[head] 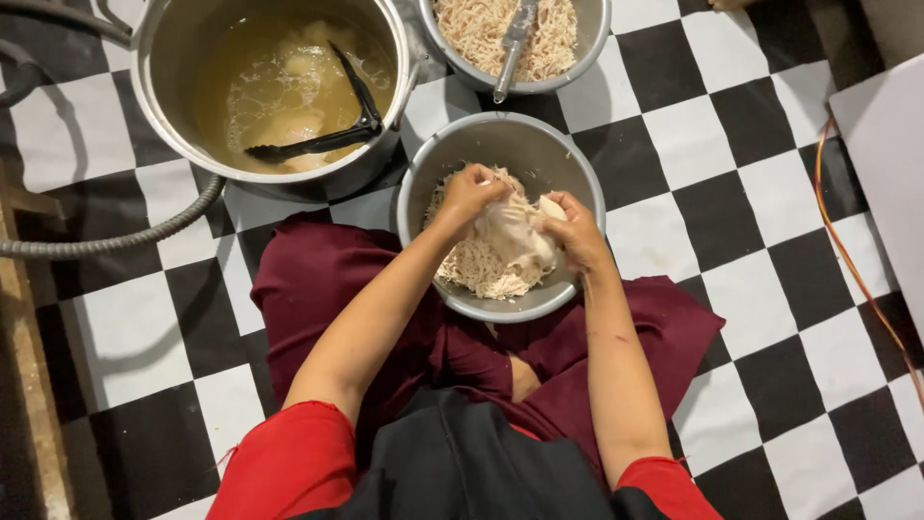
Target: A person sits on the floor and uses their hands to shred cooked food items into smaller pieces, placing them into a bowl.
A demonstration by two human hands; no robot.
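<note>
Gripping 1 pale piece of cooked meat (515, 236), your 2 hands meet over the near metal bowl (568, 178). Left hand (469, 195): fingers curled shut on the piece's left end. Right hand (576, 231): fingers closed on its right end, thumb on top. Directly under the grip, a heap of shredded meat (472, 265) fills the bowl, which rests against your lap on dark red cloth (318, 279). Beyond the grip, a 2nd bowl (592, 43) of shreds with a metal utensil (513, 43) lying across it. Up and left of your left hand, a big pot (159, 58) of yellowish broth, black tongs (332, 130) resting inside. Checkered black-and-white floor (731, 193) all around. Grey corrugated hose (125, 236) curves well left of the grip.
</note>
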